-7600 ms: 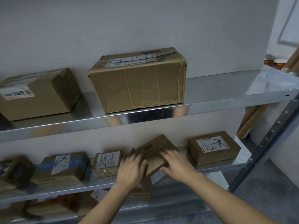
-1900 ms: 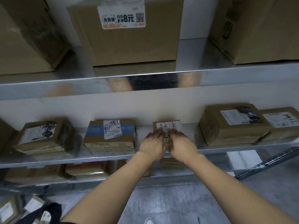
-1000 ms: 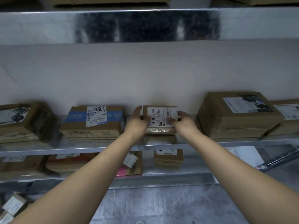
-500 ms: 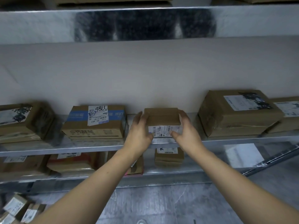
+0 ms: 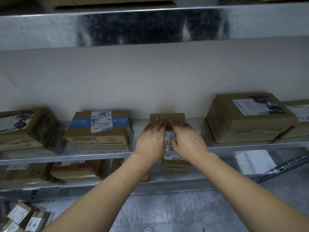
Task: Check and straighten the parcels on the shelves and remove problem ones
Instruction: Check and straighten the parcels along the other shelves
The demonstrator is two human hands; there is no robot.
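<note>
Parcels line the middle shelf (image 5: 83, 155). At the far nine o'clock of the view sits a dark box (image 5: 25, 129), its label smeared black, seemingly turned a little off the shelf edge; next toward the centre lies a blue box (image 5: 100, 129), square to the wall (image 5: 150, 77) and apart from the hands.

Left hand (image 5: 151, 139) lies flat on the small box (image 5: 167, 118), fingers straight, close together and pointing to twelve o'clock; its palm covers the near-left corner. The small box sits mid-shelf, its back edge at the wall or just short of it, I cannot tell which; a white label (image 5: 169, 138) shows at its near side between the two hands. Right hand (image 5: 187, 138) lies flat on the top at three o'clock of the left one, fingers straight, thumb tucked down by the label; neither hand pinches anything.

At three o'clock of the small box, apart from it, stands a big box (image 5: 247, 118), taped and creased; an end box (image 5: 299, 119) sits close beside it.

The small box looks light and stiff, plain cardboard with some grip, so it should slide readily under flat palms; for lifting, the short sides at nine and three o'clock seem the best hold, thumbs on the front; hard pressure on the top flap might dent it.
</note>
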